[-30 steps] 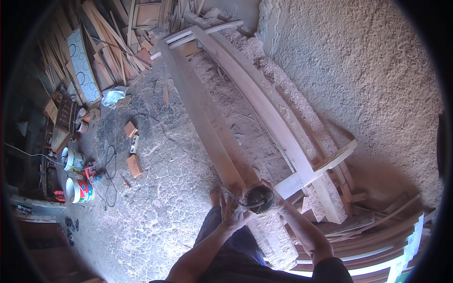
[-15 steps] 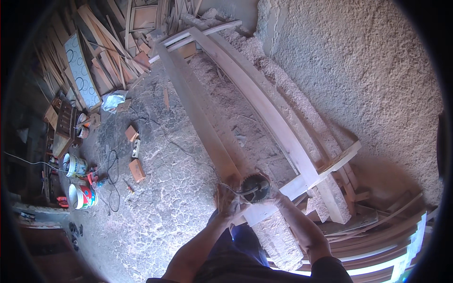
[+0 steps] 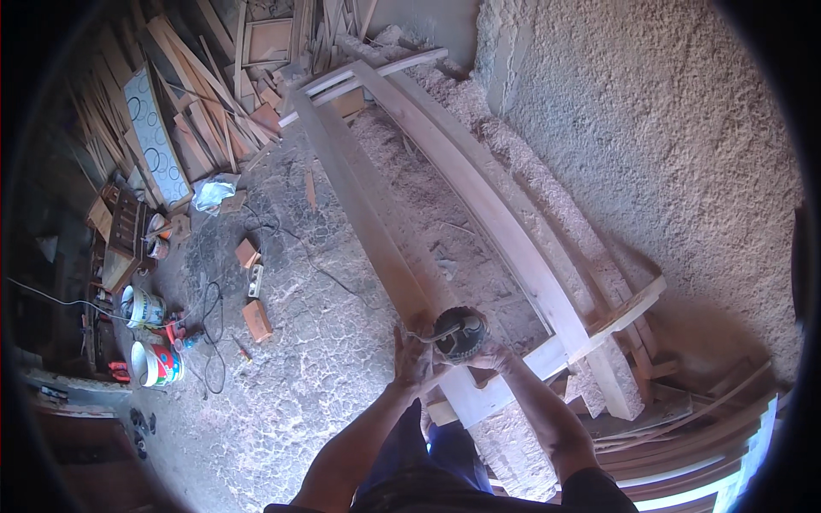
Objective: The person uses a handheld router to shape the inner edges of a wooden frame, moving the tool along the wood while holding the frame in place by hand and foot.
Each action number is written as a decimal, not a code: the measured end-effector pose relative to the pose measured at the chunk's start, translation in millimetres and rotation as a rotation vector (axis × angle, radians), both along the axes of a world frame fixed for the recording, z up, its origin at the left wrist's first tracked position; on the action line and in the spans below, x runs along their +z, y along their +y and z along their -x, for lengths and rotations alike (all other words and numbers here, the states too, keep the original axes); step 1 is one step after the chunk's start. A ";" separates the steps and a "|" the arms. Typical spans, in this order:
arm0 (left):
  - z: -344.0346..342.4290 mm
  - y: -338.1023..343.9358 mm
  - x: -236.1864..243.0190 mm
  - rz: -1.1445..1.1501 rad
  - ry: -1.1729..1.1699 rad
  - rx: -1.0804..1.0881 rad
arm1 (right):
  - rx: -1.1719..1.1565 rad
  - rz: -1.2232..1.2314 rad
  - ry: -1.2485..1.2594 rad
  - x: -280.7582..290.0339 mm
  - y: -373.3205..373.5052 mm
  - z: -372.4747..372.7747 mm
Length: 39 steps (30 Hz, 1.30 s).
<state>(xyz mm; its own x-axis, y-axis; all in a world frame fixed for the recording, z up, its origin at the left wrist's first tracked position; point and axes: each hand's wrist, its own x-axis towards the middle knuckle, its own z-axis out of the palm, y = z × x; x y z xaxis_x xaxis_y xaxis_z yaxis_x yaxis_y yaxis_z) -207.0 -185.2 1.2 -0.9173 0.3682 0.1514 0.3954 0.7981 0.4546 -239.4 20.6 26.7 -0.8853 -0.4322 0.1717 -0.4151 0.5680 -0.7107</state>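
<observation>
Between my hands stands a router (image 3: 460,333) with a round dark top and a cord. My left hand (image 3: 413,363) is wrapped round its left side, and my right hand (image 3: 489,355) grips the right side, its fingers partly hidden. Under it, the near end of a long wooden board (image 3: 368,227) meets a pale crosspiece (image 3: 492,402). A small curved notch shows in the crosspiece edge beside my right hand. The router's base and bit are hidden from above.
A second long board (image 3: 479,188) runs parallel, resting on the same crosspiece. Wood shavings lie along the rough wall (image 3: 641,128) at right. Left on the floor are brick pieces (image 3: 256,321), a power strip (image 3: 256,280), cords and buckets (image 3: 154,363). Scrap wood (image 3: 192,85) leans behind.
The router has shifted slightly away from me and to the left along the wood, both hands still on it. More of the crosspiece and its notch now shows. The view has shifted a little.
</observation>
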 end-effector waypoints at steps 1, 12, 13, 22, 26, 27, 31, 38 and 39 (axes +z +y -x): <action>3.9 -1.3 -0.8 0.008 0.002 0.005 | 0.008 -0.053 0.025 0.3 -1.6 3.7; 51.5 -23.0 2.5 0.069 0.039 -0.065 | 0.145 0.346 -0.306 3.4 -20.9 52.0; 55.1 -23.2 5.3 -0.007 0.151 -0.066 | 0.226 0.567 -0.431 0.6 -23.0 53.9; 87.8 -23.2 43.6 -0.195 -0.108 -0.053 | 0.097 -0.073 -0.281 54.4 -34.1 80.9; 100.9 -30.0 51.5 -0.130 -0.014 -0.075 | 0.085 0.025 -0.311 45.8 -41.4 90.4; 103.5 -33.5 50.1 -0.102 -0.021 -0.091 | 0.090 0.054 -0.327 42.1 -44.4 94.4; 120.0 -40.8 31.2 -0.169 -0.113 -0.115 | 0.088 0.272 -0.509 13.8 -54.1 104.1; 139.2 -53.6 19.7 -0.093 -0.029 -0.086 | 0.056 0.395 -0.312 34.0 -60.0 128.0; 141.0 -53.6 28.3 -0.052 0.086 -0.057 | 0.052 0.369 -0.284 31.7 -62.5 131.7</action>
<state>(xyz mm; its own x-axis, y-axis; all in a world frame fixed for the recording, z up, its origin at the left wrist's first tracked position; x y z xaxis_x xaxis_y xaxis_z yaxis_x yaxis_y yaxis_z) -347.9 -238.8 29.5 -0.8780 0.4092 0.2485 0.4787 0.7496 0.4571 -371.0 -41.9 58.5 -0.8982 -0.4330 0.0764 -0.1962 0.2394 -0.9509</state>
